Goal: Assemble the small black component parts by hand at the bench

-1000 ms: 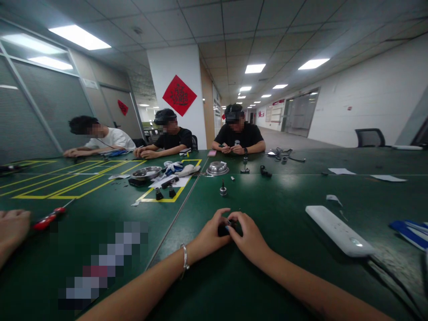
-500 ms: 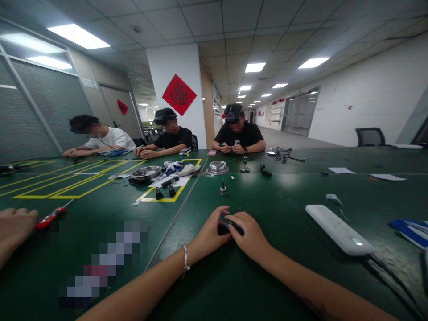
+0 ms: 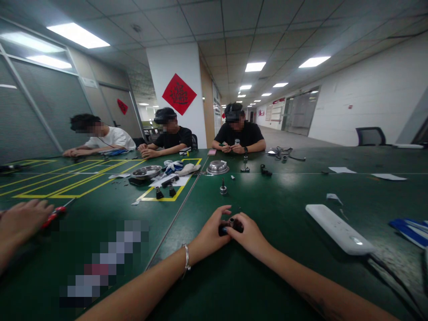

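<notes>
My left hand [image 3: 216,227], with a silver bracelet at its wrist, is curled round the left side of a small dark part [image 3: 232,223] that has a metal tube on top. From the other side my right hand [image 3: 249,232] grips the same part, its fingers bent over it. The lower side of the part is hidden by my fingers. Beyond my hands, a small metal piece with an upright stem [image 3: 223,187] stands on the green table [image 3: 284,214].
A white power strip [image 3: 339,228] lies to the right. Another person's hand [image 3: 28,220] is at a red screwdriver [image 3: 55,216] on the left. Metal bowls [image 3: 217,167], gloves [image 3: 174,167] and black parts [image 3: 159,193] lie further back. Three people sit across the table.
The part between my hands now shows its metal tube, and my right fingers have shifted. The other person's hand at the left has moved right, over the screwdriver.
</notes>
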The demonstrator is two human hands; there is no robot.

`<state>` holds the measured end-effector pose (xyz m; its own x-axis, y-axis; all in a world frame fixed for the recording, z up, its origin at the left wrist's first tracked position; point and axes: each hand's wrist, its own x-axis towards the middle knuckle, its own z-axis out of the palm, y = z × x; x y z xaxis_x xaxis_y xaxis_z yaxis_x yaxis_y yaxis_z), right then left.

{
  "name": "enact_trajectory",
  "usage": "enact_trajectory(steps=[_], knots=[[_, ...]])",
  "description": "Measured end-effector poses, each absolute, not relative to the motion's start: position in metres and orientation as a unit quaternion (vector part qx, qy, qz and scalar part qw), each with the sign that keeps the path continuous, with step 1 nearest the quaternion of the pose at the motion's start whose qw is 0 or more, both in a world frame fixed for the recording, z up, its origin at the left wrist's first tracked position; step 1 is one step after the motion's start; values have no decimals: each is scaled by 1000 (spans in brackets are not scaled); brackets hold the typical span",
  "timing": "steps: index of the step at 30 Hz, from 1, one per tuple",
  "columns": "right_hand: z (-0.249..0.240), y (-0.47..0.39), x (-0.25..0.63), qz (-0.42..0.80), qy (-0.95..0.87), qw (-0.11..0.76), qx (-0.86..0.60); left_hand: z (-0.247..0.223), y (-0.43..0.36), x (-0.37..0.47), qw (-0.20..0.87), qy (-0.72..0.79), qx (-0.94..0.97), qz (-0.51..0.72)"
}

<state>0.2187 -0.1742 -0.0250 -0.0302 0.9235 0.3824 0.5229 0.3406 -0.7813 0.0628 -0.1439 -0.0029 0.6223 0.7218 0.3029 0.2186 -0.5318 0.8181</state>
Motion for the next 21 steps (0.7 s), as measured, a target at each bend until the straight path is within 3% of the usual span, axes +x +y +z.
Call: enact_trajectory(steps=[8,17,21], knots=[[-28,-175,224,239,-569,572,-541,8,-145,60,300,272,854,325],[-30,-174,225,209,-574,568,-551,30,-131,51,304,341,858,235],[-29,-176,225,232,-574,570,-541,46,-99,22,213,466,843,161]])
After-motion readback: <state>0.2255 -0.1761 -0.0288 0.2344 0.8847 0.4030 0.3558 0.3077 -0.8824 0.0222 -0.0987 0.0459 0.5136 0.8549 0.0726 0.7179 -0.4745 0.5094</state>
